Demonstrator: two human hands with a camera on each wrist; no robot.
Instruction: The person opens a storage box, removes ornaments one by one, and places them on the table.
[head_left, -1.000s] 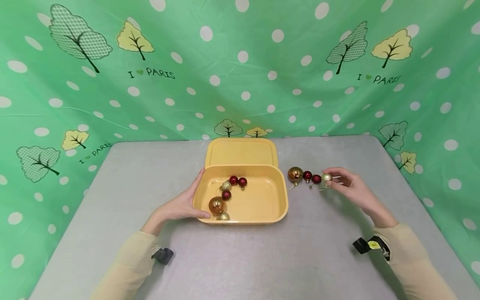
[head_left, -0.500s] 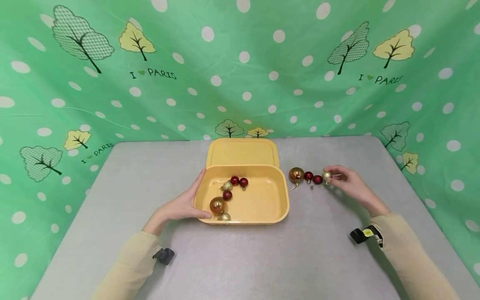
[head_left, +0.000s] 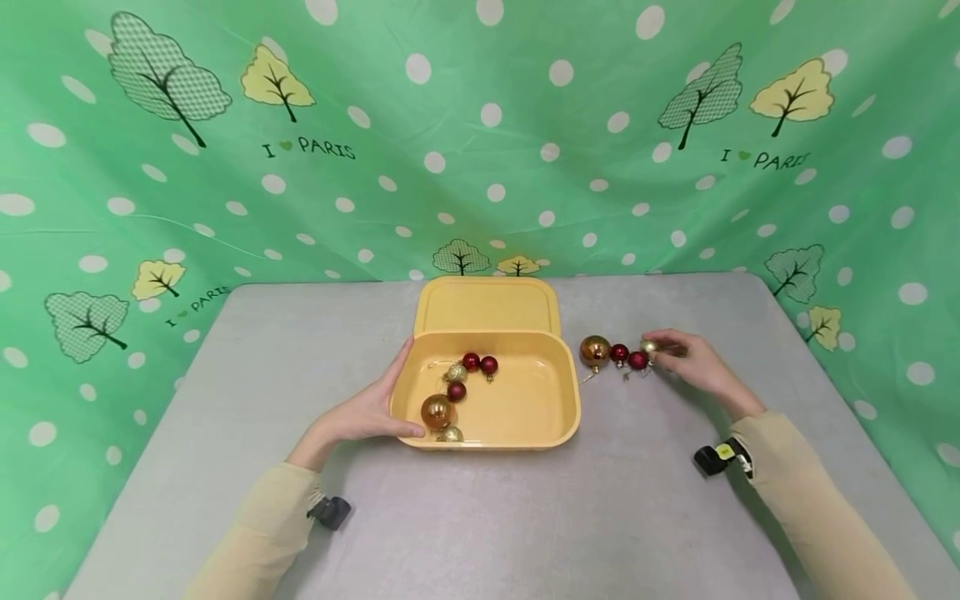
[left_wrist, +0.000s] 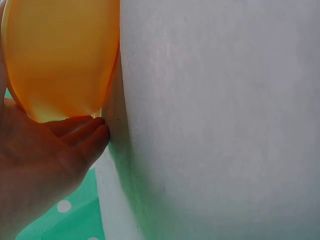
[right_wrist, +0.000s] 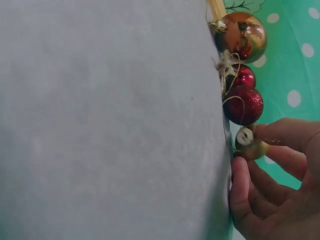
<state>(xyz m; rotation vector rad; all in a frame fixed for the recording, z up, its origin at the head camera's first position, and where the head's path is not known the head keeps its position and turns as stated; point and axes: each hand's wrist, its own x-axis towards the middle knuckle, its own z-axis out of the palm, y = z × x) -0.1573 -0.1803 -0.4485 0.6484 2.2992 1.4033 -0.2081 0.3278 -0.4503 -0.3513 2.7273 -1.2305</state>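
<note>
In the head view, my left hand (head_left: 367,412) grips the left end of a yellow plastic box (head_left: 566,400), thumb along the front rim. The left wrist view has its fingers against the box wall (left_wrist: 62,60). My right hand (head_left: 693,362) holds a small pale-gold bauble (right_wrist: 253,148) between thumb and fingers, low at the tabletop. Beside that bauble, a glittery dark-red bauble (right_wrist: 243,105), a shinier red one (right_wrist: 245,76) and a large shiny gold one (right_wrist: 243,36) form a row. Gold cords hang from their caps.
Inside the box, at its left side, lie a large gold bauble (head_left: 438,412), small dark-red baubles (head_left: 457,391) and glittery gold ones (head_left: 456,372). A yellow lid (head_left: 487,304) lies behind the box. A green dotted cloth (head_left: 517,183) hangs behind the grey table (head_left: 525,533).
My right hand has shifted slightly left, bringing the small gold bauble up against the end of the row. The left hand keeps its place on the box.
</note>
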